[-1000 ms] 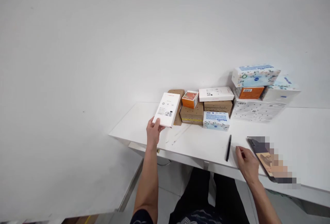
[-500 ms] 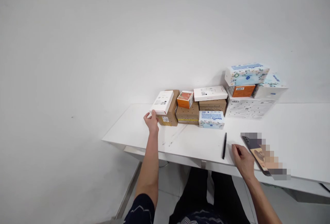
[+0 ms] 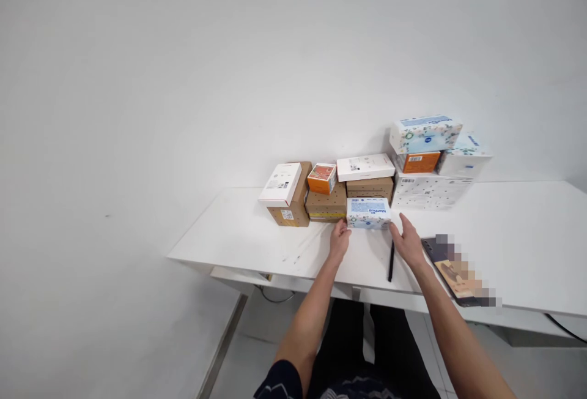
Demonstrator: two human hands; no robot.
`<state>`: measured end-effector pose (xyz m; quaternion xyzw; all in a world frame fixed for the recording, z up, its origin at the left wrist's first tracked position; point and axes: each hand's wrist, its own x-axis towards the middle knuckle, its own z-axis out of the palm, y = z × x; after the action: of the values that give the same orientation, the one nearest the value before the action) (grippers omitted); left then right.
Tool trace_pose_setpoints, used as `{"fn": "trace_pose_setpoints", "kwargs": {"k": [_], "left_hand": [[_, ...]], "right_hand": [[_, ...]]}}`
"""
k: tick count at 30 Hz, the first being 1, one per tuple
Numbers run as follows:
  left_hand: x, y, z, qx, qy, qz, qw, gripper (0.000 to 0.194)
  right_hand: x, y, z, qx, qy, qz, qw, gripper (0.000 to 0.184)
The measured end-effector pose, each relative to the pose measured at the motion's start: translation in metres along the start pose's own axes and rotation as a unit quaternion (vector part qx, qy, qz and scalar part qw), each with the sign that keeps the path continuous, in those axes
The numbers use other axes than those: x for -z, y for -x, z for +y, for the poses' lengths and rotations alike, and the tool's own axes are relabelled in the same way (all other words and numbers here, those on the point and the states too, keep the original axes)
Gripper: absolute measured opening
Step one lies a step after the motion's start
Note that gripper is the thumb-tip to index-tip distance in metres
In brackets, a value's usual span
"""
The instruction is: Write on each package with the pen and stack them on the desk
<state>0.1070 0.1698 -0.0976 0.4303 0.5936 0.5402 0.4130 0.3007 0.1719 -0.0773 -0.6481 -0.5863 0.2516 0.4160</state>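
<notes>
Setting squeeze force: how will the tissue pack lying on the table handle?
The tissue pack probably gives when squeezed; its printed wrapper looks like thin film. It is likely light for its size, if filled with tissues as the wrapper suggests. Lying wide and low on the table, it should slide rather than tip.

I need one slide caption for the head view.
Left hand and right hand flank a Manhua pack on a white table.

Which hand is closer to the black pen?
Right: the right hand is close by the black pen, on its right, while the left hand is farther off, to its left.
</notes>
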Motion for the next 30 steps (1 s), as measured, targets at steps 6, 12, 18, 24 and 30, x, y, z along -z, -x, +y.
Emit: {"fn": "trace_pose_setpoints", "kwargs": {"k": [6,12,18,24,30], "left_hand": [[-0.006,0.018,0.006,-0.01,-0.044,-0.031,0.998,0.055],[0.02,0.082,0.035,-0.208,-0.096,-0.02,0.973,0.052],[0.045,0.115,0.063,-0.355,-0.259,0.026,0.898,0.041],[0.057,0.122,0.05,-0.408,-0.332,0.028,0.85,0.037],[0.053,0.126,0.042,-0.423,-0.345,0.001,0.838,0.039]], "right_hand": [[-0.002,0.005,-0.002,-0.033,-0.064,-0.062,0.995,0.066],[0.011,0.072,-0.011,-0.1,-0.258,-0.075,0.958,0.062],[-0.009,0.129,-0.029,-0.166,-0.39,-0.211,0.881,0.053],[-0.012,0.14,-0.031,-0.218,-0.369,-0.27,0.862,0.048],[0.0,0.14,-0.026,-0.192,-0.327,-0.216,0.9,0.061]]}}
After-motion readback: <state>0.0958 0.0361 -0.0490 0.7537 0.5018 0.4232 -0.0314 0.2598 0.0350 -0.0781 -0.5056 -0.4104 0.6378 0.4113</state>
